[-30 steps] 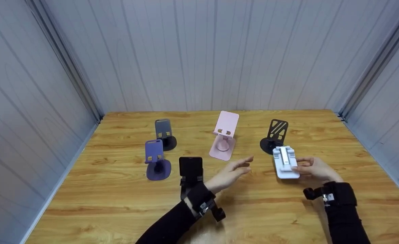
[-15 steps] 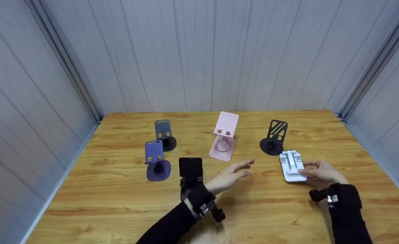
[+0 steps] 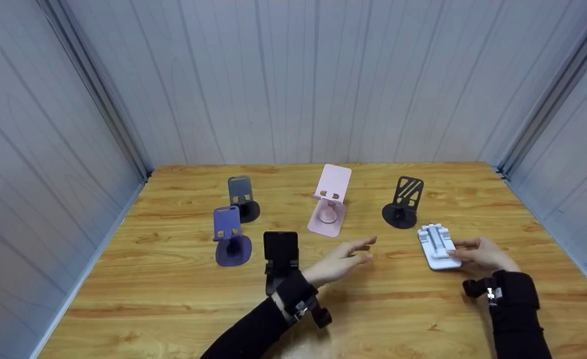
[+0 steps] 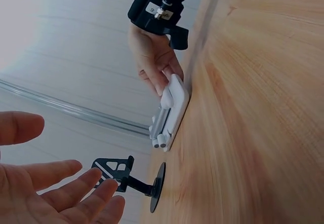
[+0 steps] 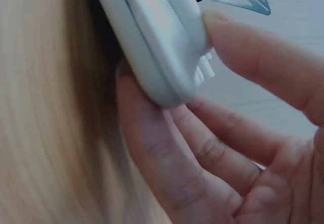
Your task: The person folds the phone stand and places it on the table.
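Note:
A folded white phone stand [image 3: 439, 248] lies low over the wooden table at the right, pinched along its right edge by my right hand [image 3: 484, 253]. In the right wrist view the thumb [image 5: 263, 57] presses the top of the white phone stand [image 5: 152, 41] while fingers curl under its edge. My left hand [image 3: 340, 260] hovers over the table with fingers extended and holds nothing; its palm and fingers [image 4: 66, 193] show in the left wrist view. Behind the left wrist stands a black phone stand [image 3: 281, 249], its base partly hidden by the wrist strap.
Several more phone stands stand on the wooden table [image 3: 173, 299]: a purple one [image 3: 227, 224], a dark grey one [image 3: 241, 192], a pink one [image 3: 334, 182] and a black slotted one [image 3: 408, 194] just beyond the white one. Pale panel walls [image 3: 293, 85] enclose the back and sides.
My right hand has carried the white phone stand to the right and slightly nearer, away from the black slotted stand, turning it a little. The left hand has barely moved.

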A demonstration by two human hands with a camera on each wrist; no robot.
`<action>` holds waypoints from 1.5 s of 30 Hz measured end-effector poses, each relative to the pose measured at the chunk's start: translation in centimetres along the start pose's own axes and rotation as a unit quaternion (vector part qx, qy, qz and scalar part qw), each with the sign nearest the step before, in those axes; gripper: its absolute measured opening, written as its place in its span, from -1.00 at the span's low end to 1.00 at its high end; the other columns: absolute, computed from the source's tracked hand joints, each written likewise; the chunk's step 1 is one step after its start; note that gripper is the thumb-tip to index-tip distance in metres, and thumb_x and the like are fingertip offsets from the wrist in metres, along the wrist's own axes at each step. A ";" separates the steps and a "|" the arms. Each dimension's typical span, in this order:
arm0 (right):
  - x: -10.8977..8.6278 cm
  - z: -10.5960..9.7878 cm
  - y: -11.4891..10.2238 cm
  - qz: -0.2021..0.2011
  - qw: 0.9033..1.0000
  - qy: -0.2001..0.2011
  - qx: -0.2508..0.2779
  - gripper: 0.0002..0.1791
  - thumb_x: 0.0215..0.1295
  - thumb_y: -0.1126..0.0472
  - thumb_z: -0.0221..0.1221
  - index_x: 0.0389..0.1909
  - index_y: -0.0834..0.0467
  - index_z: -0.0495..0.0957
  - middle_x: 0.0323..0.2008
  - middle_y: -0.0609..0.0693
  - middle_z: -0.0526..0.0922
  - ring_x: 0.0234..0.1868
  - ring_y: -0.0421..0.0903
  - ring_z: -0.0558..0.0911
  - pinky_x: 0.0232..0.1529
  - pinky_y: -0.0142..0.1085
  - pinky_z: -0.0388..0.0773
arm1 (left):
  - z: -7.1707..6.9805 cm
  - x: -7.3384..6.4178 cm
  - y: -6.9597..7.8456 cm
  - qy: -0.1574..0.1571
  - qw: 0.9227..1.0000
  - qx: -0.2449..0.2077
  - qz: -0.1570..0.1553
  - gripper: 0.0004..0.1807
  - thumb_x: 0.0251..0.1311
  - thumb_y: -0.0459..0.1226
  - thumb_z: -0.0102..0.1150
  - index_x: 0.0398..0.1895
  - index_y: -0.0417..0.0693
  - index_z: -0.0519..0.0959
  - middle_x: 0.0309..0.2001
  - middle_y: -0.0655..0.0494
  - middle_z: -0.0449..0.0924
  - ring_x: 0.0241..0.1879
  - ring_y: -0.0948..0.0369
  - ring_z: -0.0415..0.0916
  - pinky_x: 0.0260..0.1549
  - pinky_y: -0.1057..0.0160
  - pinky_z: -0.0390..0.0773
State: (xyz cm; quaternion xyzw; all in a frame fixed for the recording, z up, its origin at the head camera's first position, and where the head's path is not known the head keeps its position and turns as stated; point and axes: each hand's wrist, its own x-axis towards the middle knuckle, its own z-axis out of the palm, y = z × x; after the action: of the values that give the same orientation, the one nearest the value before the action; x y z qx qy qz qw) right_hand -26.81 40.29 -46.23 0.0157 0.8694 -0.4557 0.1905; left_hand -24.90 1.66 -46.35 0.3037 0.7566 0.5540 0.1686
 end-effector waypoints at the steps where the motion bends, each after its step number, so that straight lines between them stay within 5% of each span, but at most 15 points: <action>1: 0.0 0.0 0.0 0.005 1.000 0.004 0.001 -0.29 0.52 0.26 0.23 0.41 0.67 0.19 -0.15 0.02 0.77 -0.27 -0.28 0.71 -0.20 -0.35 0.76 | 0.0 0.0 0.0 -0.001 1.000 0.004 0.003 -0.40 0.60 -0.26 0.01 0.60 -0.29 0.27 0.55 -0.21 0.33 0.51 -0.10 0.34 0.51 0.10 0.35; 6: -0.1 0.0 -0.1 0.019 1.000 0.021 -0.009 -0.31 0.50 0.21 0.27 0.35 0.67 0.30 -0.12 0.17 0.78 -0.24 -0.23 0.72 -0.19 -0.33 0.77 | -0.1 -0.3 0.5 -0.006 1.000 0.011 0.021 -0.40 0.60 -0.26 -0.01 0.60 -0.33 0.26 0.55 -0.27 0.31 0.50 -0.18 0.32 0.54 -0.07 0.31; 13: -0.3 0.0 -0.1 0.034 0.999 0.026 0.022 -0.38 0.51 0.24 0.27 0.32 0.65 0.37 -0.21 -0.05 0.76 -0.25 -0.27 0.71 -0.17 -0.33 0.78 | -0.1 -0.6 0.9 -0.005 0.999 0.042 0.029 -0.39 0.58 -0.24 0.01 0.59 -0.31 0.28 0.57 -0.19 0.32 0.51 -0.11 0.32 0.51 0.10 0.34; 19: -0.4 0.4 -0.6 0.043 0.997 0.055 0.012 -0.37 0.50 0.26 0.27 0.32 0.67 0.35 -0.18 0.08 0.73 -0.31 -0.20 0.70 -0.23 -0.31 0.77 | -0.1 -0.5 0.6 -0.016 0.998 0.055 0.038 -0.38 0.60 -0.23 -0.02 0.61 -0.32 0.24 0.59 -0.19 0.28 0.55 -0.08 0.26 0.53 0.09 0.31; 25: -0.6 0.8 -1.2 0.027 0.993 0.097 -0.063 -0.33 0.46 0.19 0.34 0.33 0.60 0.37 0.07 0.51 0.62 -0.20 0.03 0.69 -0.28 -0.21 0.69 | -0.1 -0.5 0.5 -0.015 0.997 0.063 0.036 -0.38 0.61 -0.23 -0.01 0.61 -0.29 0.24 0.60 -0.17 0.26 0.58 -0.06 0.21 0.54 0.11 0.29; 33: -0.9 1.2 -1.7 0.008 0.980 0.136 -0.148 -0.37 0.44 0.17 0.32 0.27 0.60 0.43 0.12 0.60 0.55 0.09 0.50 0.57 0.03 0.16 0.63 | -0.2 -0.7 1.0 -0.012 0.996 0.077 0.033 -0.39 0.61 -0.22 0.00 0.61 -0.26 0.27 0.59 -0.17 0.28 0.58 -0.06 0.21 0.52 0.14 0.30; 37: -1.1 1.4 -2.3 -0.001 0.971 0.146 -0.189 -0.36 0.52 0.12 0.24 0.31 0.59 0.41 0.24 0.65 0.44 0.17 0.57 0.49 0.16 0.32 0.52 | -0.2 -0.6 0.9 -0.011 0.995 0.089 0.038 -0.39 0.60 -0.22 0.02 0.60 -0.27 0.27 0.59 -0.18 0.28 0.59 -0.06 0.21 0.52 0.14 0.31; 41: -1.3 1.7 -3.4 -0.012 0.963 0.155 -0.220 -0.25 0.53 0.05 0.23 0.39 0.60 0.33 0.33 0.68 0.33 -0.06 0.48 0.57 0.01 0.22 0.57 | -0.2 -0.5 0.6 -0.009 0.995 0.093 0.044 -0.38 0.60 -0.20 0.01 0.60 -0.29 0.28 0.59 -0.19 0.27 0.60 -0.06 0.18 0.55 0.13 0.27; 45: -0.8 2.2 -4.6 -0.043 0.954 0.174 -0.241 -0.11 0.50 -0.01 0.27 0.47 0.61 0.19 0.41 0.71 0.17 0.24 0.66 0.38 0.28 0.45 0.38 | 0.1 -0.1 -0.7 -0.001 0.987 0.149 0.066 -0.33 0.62 -0.06 -0.03 0.63 -0.22 0.25 0.61 -0.18 0.24 0.61 -0.07 0.16 0.61 0.04 0.18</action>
State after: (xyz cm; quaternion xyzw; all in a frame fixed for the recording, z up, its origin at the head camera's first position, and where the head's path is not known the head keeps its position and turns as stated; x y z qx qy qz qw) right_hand -26.27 35.91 -43.46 0.0110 0.9729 -0.2305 0.0148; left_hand -24.91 1.52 -47.02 0.3753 0.8087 0.4447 0.0857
